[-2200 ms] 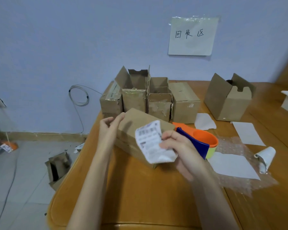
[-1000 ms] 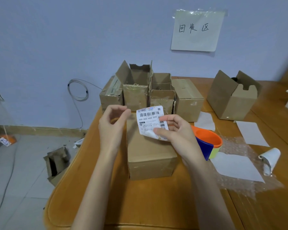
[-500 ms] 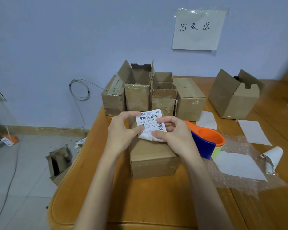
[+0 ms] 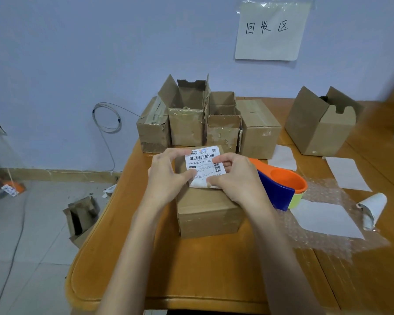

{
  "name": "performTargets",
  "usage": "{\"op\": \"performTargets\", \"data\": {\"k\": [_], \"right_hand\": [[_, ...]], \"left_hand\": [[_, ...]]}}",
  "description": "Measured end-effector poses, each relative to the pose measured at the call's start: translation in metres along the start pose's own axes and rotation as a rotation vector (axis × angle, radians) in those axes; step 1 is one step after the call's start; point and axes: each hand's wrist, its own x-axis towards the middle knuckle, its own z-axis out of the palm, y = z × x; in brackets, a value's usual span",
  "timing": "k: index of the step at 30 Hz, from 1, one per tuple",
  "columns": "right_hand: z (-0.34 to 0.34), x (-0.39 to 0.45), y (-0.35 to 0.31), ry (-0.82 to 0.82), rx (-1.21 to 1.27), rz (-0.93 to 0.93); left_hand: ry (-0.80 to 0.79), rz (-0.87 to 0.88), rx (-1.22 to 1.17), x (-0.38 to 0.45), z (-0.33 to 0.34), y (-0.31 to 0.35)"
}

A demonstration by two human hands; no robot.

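In hand: a white paper shipping label point(image 4: 203, 165) with black barcodes is sitting at the centre of the frame, printed face toward the camera, over the far half of a box top. Its lower edge is curling, and I cannot tell whether it is touching the cardboard.
Left grip: the left hand point(image 4: 168, 176) is pinching the label's left side, with its thumb lying on the print and its fingers curling over the upper left corner.
Right grip: the right hand point(image 4: 234, 178) is pinching the label's right side between thumb and curled fingers.
Beneath: a closed brown cardboard box point(image 4: 208, 214) is standing on the wooden surface point(image 4: 191, 276), directly below the label.
Beside: an orange and dark blue plastic tape dispenser point(image 4: 280, 189) is lying just right of that box, partly hidden by the right wrist.
Right of frame: a clear bubble wrap sheet point(image 4: 323, 246) is spreading over the surface and carrying a flat white backing sheet point(image 4: 323, 219). A curled white paper roll point(image 4: 371, 208) is lying at its far right edge.
Behind: four worn brown cardboard boxes point(image 4: 187, 128) are standing side by side in the upper centre, the middle two with their flaps open.
Upper right: a larger open brown cardboard carton point(image 4: 316, 126) is standing apart from the row.
Wall: a white handwritten paper sign point(image 4: 271, 30) is hanging taped at the upper right.
Lower left: a torn cardboard piece point(image 4: 82, 217) is lying on the grey tiled floor point(image 4: 32, 246).
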Motion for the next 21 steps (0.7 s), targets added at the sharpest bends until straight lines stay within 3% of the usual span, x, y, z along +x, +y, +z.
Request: {"op": "performTargets", "data": {"k": [7,13,18,21], "right_hand": [[-0.006,-0.010,-0.001,0.064,-0.402,-0.012],[-0.012,-0.014,-0.003,0.019,-0.426,-0.038],[-0.007,-0.016,-0.022,0.064,-0.306,-0.295],[0.008,-0.013,-0.038,-0.054,-0.247,-0.357]], "left_hand": [[-0.080,0.041,0.186,-0.005,-0.001,0.001],[-0.163,0.017,0.245,-0.008,-0.001,-0.002],[-0.288,-0.064,0.140,-0.012,-0.008,-0.003],[-0.344,-0.116,0.090,-0.013,-0.011,-0.003]]}}
